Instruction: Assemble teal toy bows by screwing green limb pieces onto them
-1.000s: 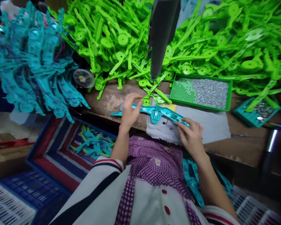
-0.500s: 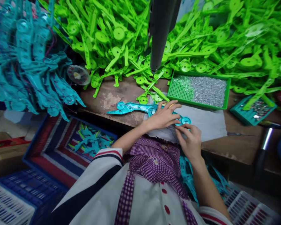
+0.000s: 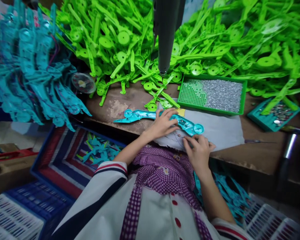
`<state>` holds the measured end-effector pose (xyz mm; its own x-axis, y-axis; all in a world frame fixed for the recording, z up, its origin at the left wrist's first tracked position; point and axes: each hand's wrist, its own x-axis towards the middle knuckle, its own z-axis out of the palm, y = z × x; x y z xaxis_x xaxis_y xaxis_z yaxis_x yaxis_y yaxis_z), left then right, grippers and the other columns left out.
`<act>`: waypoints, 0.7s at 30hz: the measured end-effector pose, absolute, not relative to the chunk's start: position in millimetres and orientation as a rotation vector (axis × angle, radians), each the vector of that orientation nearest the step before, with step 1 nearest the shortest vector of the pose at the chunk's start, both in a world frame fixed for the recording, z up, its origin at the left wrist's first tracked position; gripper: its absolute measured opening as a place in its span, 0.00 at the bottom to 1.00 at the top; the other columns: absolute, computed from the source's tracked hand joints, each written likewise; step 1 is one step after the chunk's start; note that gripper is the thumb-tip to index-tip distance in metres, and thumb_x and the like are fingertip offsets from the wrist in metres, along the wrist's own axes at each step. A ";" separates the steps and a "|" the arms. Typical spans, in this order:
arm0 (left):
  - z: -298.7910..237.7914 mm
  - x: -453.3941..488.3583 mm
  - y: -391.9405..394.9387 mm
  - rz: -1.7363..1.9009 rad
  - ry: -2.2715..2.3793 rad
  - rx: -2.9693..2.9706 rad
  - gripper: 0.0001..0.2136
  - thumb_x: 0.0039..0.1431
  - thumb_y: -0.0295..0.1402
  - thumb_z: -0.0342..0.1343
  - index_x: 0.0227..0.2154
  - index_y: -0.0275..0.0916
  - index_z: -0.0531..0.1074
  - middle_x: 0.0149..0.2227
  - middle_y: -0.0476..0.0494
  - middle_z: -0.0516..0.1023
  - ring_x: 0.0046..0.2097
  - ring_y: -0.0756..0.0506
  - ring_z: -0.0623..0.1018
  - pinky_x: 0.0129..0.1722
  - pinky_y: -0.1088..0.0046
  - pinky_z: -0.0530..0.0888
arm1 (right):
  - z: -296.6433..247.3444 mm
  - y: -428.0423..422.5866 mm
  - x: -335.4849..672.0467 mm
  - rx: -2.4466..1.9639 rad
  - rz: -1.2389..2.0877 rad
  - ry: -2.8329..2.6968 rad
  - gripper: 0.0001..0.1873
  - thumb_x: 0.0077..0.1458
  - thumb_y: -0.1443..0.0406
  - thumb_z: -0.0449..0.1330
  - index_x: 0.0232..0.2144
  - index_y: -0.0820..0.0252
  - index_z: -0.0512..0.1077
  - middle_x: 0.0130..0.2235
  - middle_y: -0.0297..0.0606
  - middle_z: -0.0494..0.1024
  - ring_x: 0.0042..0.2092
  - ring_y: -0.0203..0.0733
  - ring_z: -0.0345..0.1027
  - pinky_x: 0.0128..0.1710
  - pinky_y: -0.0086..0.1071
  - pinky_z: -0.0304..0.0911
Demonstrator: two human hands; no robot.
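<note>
Turquoise plastic shell point(image 3: 186, 124) lies across worktop point(image 3: 260, 155) and cloth point(image 3: 222, 130), left hand point(image 3: 163, 124) over it, right hand point(image 3: 199, 150) beside thin wires point(image 3: 179, 135); either grip's hold: cannot tell. A hasty pull could snap wires.

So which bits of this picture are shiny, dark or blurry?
In the head view, glare streaks the hammer's metal shaft; in that view, the lower right corner fades to near black; in the head view too, the upper right green plastic parts look smeared, while the teal plastic frame looks clearer.
</note>
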<state>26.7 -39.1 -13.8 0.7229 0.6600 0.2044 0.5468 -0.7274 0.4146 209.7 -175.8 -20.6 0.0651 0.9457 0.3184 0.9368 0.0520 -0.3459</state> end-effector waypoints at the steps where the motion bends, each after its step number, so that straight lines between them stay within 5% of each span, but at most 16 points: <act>1: -14.5 24.0 -39.3 0.490 0.946 2.591 0.10 0.68 0.43 0.55 0.40 0.44 0.75 0.62 0.40 0.71 0.66 0.38 0.67 0.62 0.48 0.61 | -21.1 -173.5 208.9 -1.879 0.025 -1.860 0.11 0.66 0.58 0.58 0.39 0.55 0.80 0.38 0.41 0.76 0.40 0.45 0.65 0.41 0.41 0.45; 11: -26.6 25.3 -38.4 0.515 1.152 2.415 0.19 0.67 0.39 0.57 0.57 0.38 0.69 0.57 0.37 0.73 0.60 0.39 0.71 0.60 0.56 0.67 | -26.9 -163.9 196.9 -1.889 -0.034 -1.918 0.13 0.67 0.59 0.56 0.39 0.55 0.80 0.36 0.41 0.74 0.38 0.45 0.63 0.40 0.40 0.44; 21: -35.1 25.5 -36.0 0.491 1.143 2.461 0.23 0.67 0.39 0.56 0.62 0.40 0.67 0.62 0.37 0.71 0.64 0.36 0.66 0.62 0.52 0.65 | 2.4 -122.1 252.8 -1.560 -0.002 -2.011 0.08 0.65 0.61 0.60 0.40 0.54 0.79 0.37 0.40 0.74 0.40 0.43 0.67 0.42 0.40 0.57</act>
